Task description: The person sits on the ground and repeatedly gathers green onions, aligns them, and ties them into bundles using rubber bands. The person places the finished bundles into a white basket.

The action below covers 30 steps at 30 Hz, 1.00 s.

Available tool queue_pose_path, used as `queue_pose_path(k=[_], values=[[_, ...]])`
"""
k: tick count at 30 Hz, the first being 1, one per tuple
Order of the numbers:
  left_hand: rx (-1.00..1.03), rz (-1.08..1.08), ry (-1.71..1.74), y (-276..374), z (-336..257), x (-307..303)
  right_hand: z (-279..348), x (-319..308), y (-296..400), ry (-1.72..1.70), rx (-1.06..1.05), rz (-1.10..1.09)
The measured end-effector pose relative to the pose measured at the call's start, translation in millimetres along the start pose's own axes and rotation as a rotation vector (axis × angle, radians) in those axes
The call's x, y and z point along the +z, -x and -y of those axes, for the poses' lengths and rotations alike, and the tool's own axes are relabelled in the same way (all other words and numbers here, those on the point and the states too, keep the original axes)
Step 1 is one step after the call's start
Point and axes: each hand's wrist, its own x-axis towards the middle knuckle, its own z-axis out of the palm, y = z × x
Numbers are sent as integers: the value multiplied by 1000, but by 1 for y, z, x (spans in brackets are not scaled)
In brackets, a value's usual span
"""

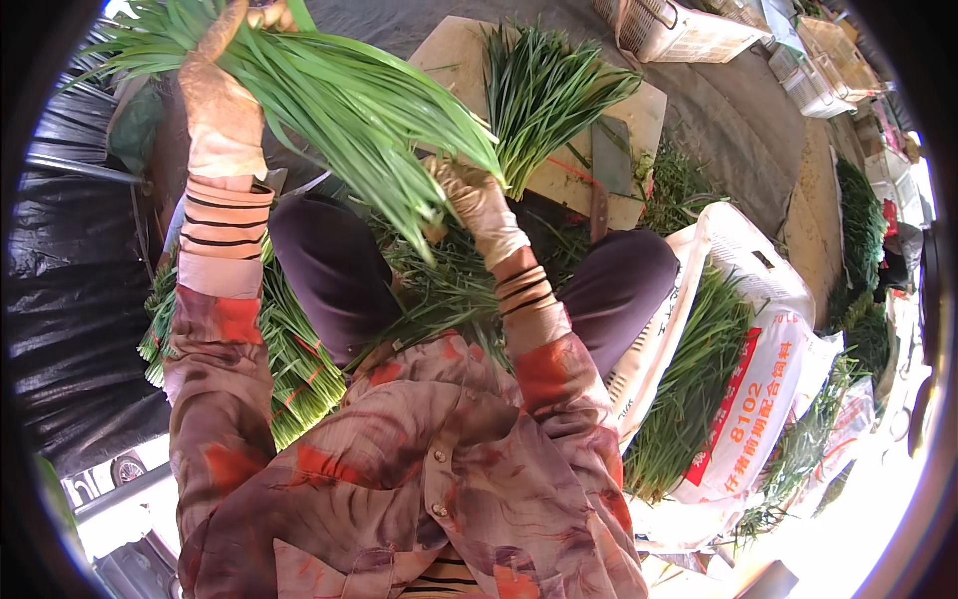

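Stretched between my hands is a bundle of long green leaves, perhaps garlic chives (352, 105). My left hand (224, 90), in a stained light glove, grips its leafy part at the upper left. At the stem end, my right hand (475, 195), also gloved, is closed around the bundle; its fingertips are partly hidden. A darker bunch of chives (539, 97) lies on a board (449, 56) just beyond my right hand. Beside that bunch on the board is a flat grey blade (611, 153), its brown handle pointing toward me.
Loose leaves (449, 273) cover the ground between my knees. Bundles tied with red bands (299, 374) lie left of me. A white plastic basket (666, 329) at my right holds chives (685, 389) and a printed sack (763, 404). More crates (673, 34) stand at the upper right.
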Motion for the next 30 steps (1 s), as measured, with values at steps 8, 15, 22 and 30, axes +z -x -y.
queue_pose_path(k=[8,15,22,30], values=[[118,-146,-169,-3,-14,-12,23,17,26,191,-26,-79],[182,-130,-209,-12,-42,-23,78,-55,100,1536,423,294],[59,86,-295,6,-3,35,109,33,46,1292,-446,205],[-323,172,-440,1,58,88,100,66,-24,467,30,391]])
